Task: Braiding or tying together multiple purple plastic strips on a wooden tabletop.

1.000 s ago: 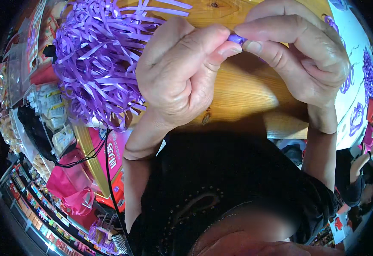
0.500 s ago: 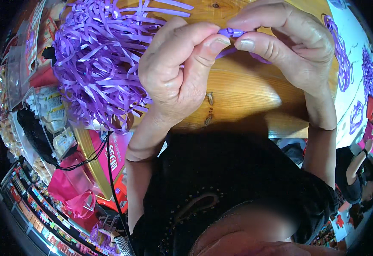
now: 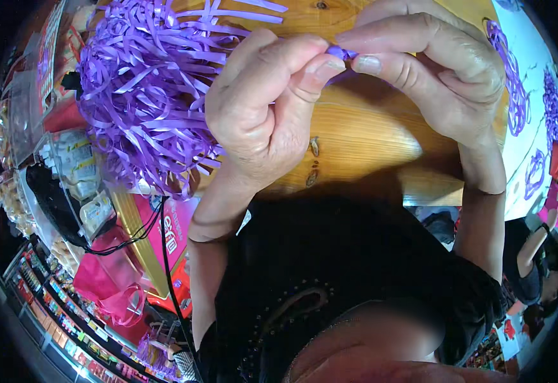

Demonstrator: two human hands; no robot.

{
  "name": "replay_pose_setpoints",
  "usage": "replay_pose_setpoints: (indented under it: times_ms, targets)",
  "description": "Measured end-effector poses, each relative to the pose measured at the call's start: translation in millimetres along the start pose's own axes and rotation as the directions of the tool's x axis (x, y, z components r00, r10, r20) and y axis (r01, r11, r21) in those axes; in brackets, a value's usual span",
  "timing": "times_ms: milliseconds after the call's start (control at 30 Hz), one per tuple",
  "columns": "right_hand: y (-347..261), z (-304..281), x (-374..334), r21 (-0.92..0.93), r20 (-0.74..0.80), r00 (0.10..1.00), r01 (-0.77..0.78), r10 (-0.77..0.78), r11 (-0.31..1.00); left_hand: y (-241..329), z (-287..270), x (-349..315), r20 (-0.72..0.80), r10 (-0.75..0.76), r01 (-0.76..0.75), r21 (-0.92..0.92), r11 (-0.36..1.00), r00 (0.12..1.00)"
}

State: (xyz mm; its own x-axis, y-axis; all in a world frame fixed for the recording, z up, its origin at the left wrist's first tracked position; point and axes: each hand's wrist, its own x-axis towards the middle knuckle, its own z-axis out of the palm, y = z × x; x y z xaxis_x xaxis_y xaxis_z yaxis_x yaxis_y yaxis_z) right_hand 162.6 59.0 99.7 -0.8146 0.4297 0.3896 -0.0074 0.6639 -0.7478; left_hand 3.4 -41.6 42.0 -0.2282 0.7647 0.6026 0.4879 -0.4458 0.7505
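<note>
A small folded piece of purple ribbon (image 3: pixel 339 53) is pinched between my two hands above the wooden table (image 3: pixel 362 140). My left hand (image 3: pixel 259 96) grips its left end with thumb and index finger. On the other end, the thumb and fingers of my right hand (image 3: pixel 438 70) are pressed together, and they cover much of it. A tail of the ribbon runs below the fingertips. Left of my left hand lies a big heap of loose purple ribbon strips (image 3: pixel 145 96), some stretching behind that hand.
Purple ribbon loops (image 3: pixel 515 83) lie on a white marbled surface (image 3: pixel 502 185) to the right. At the left are a pink box (image 3: pixel 164 233) with a gold edge, packaged goods (image 3: pixel 77 163) and a black cable (image 3: pixel 167 274). Another person's arm (image 3: pixel 537 246) shows far right.
My fingertips have come closer together, and less of the purple ribbon shows between them. The fingers of my right hand have shifted slightly over it. The ribbon heap stays put.
</note>
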Motion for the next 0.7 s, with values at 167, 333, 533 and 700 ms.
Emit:
replay_pose_setpoints:
  times_ms: [167,333,533,700]
  targets:
    - [1,2,-1,0.041,-0.018,1.0,-0.022,0.023,0.999,-10,5,3,-0.077,0.126,-0.129,-0.039,0.991,0.989]
    - [6,9,-5,0.067,-0.04,0.999,-0.032,0.034,0.997,-9,4,3,-0.07,0.126,-0.126,0.001,0.992,0.99]
    - [11,18,-7,0.087,-0.11,0.994,0.024,-0.015,0.996,-14,10,-3,-0.114,0.174,-0.175,0.001,0.985,0.978]
    - [27,22,-9,0.037,-0.113,0.986,0.126,-0.122,0.991,-17,19,-8,-0.164,0.012,-0.05,-0.23,0.972,0.986]
